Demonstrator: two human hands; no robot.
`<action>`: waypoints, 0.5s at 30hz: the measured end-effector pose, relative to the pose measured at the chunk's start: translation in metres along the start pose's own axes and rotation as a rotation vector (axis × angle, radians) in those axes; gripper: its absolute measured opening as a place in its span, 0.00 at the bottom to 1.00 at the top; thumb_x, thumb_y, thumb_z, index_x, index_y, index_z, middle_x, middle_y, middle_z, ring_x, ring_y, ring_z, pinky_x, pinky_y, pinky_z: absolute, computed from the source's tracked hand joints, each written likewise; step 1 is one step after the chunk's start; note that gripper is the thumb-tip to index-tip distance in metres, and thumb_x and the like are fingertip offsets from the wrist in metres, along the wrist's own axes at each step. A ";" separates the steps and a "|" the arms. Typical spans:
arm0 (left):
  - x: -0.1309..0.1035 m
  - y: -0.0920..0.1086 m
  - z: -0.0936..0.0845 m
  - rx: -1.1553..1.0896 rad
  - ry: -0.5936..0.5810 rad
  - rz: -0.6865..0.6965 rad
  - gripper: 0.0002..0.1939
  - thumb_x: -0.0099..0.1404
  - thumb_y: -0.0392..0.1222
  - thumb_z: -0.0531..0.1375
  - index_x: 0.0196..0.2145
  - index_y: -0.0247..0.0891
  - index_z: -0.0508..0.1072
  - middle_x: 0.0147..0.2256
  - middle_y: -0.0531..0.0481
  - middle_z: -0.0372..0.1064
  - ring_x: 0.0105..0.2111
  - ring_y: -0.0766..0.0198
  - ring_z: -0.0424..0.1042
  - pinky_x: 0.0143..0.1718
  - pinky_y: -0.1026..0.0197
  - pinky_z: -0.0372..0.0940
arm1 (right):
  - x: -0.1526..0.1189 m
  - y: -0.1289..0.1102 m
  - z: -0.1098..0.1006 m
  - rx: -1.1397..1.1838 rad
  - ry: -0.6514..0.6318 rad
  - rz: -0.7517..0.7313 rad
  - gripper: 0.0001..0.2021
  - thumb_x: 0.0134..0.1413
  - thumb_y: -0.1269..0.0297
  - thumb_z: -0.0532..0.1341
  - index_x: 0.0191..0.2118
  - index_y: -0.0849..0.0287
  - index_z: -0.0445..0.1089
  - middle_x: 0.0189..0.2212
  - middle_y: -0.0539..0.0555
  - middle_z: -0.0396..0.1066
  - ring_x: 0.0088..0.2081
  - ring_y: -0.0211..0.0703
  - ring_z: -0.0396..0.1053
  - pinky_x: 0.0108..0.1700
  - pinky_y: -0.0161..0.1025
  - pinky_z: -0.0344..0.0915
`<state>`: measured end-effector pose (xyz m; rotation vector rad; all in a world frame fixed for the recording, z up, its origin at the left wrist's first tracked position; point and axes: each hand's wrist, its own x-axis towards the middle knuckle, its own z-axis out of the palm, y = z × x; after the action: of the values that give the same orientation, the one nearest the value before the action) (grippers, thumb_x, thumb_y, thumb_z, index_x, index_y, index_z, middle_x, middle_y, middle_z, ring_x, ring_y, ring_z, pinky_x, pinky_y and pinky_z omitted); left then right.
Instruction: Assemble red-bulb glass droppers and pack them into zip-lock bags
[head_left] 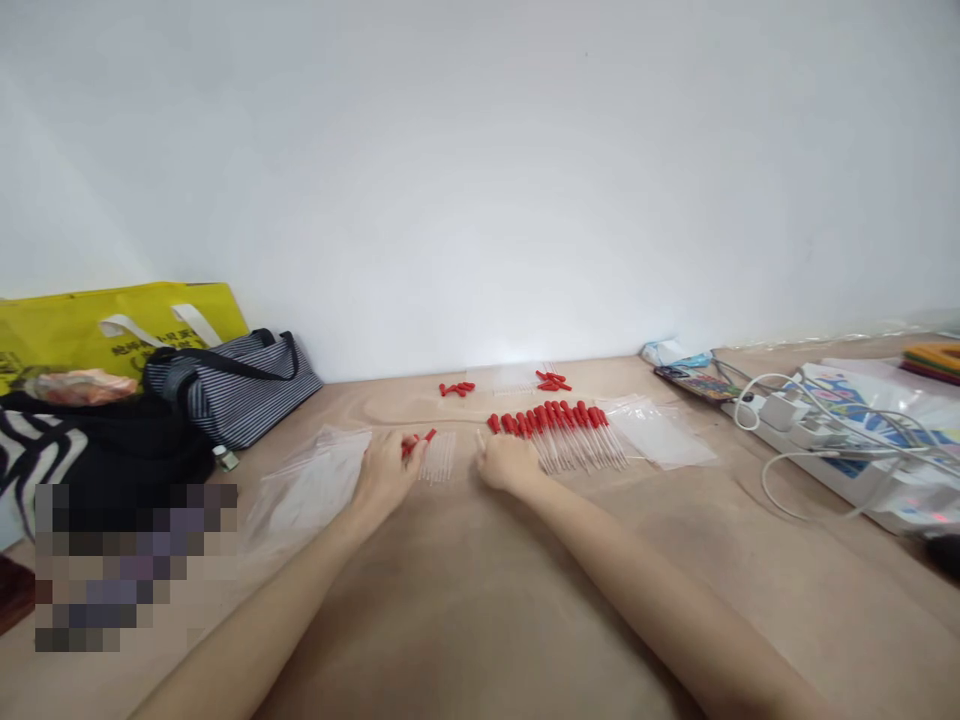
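My left hand [388, 468] is closed at the fingertips on a red rubber bulb [430, 435], with more red bulbs partly hidden under the fingers. Several thin clear tubes [439, 460] lie side by side just right of it. A thin clear tube pokes up from the closed fingers of my right hand [508, 462]; most of it is hidden. Beside that hand lies a slanted row of droppers [574, 435], clear tubes capped with red bulbs. Two small groups of loose red bulbs [457, 389] sit farther back, with more clear tubes [517, 378] between them.
Clear plastic bags [315, 480] lie left of my hands, and another clear bag [660, 432] lies right of the droppers. A striped bag [240, 385] and a yellow bag [187, 300] stand at the left. White cables and chargers [780, 410] spread over the right side. A wall rises behind.
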<state>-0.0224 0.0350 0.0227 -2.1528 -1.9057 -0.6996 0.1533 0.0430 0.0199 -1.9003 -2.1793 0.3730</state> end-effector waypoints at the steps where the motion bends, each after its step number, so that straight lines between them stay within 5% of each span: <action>1: -0.008 0.006 0.000 -0.088 0.001 0.039 0.09 0.60 0.42 0.50 0.27 0.36 0.65 0.30 0.47 0.68 0.33 0.59 0.67 0.35 0.60 0.61 | -0.002 0.007 -0.002 0.002 0.003 0.005 0.15 0.53 0.61 0.51 0.35 0.64 0.70 0.36 0.64 0.71 0.38 0.50 0.69 0.35 0.40 0.60; 9: -0.050 0.042 0.014 -0.385 -0.208 0.202 0.04 0.58 0.38 0.52 0.28 0.36 0.63 0.26 0.50 0.65 0.28 0.62 0.67 0.29 0.61 0.61 | -0.028 0.060 -0.008 0.268 0.102 -0.297 0.07 0.53 0.69 0.50 0.32 0.64 0.63 0.29 0.57 0.69 0.30 0.39 0.65 0.31 0.34 0.59; 15: -0.049 0.046 0.016 -0.385 -0.239 0.270 0.10 0.59 0.34 0.50 0.38 0.36 0.67 0.30 0.48 0.63 0.31 0.62 0.66 0.33 0.60 0.62 | -0.048 0.086 0.006 0.449 0.105 -0.480 0.14 0.53 0.72 0.49 0.45 0.65 0.61 0.36 0.58 0.70 0.36 0.41 0.67 0.38 0.38 0.61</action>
<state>0.0225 -0.0088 -0.0055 -2.7768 -1.6344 -0.8426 0.2381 0.0065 -0.0143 -1.1020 -2.1596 0.5895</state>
